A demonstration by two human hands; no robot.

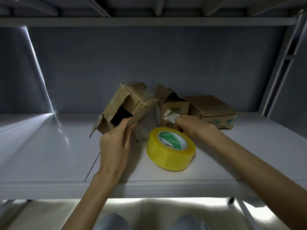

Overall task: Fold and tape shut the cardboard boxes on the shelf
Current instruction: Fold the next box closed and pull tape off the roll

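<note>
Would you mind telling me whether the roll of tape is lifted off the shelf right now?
No, the roll of tape lies on the shelf, between the left hand and the right hand.

Shelf access: centre obstructed, left open.
Three boxes [169,107] and tape roll [171,148] crowd the middle; bare shelf [41,143] lies left.

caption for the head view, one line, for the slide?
Left hand grips an open box by its flap; right hand reaches behind the tape roll on the shelf.
</note>
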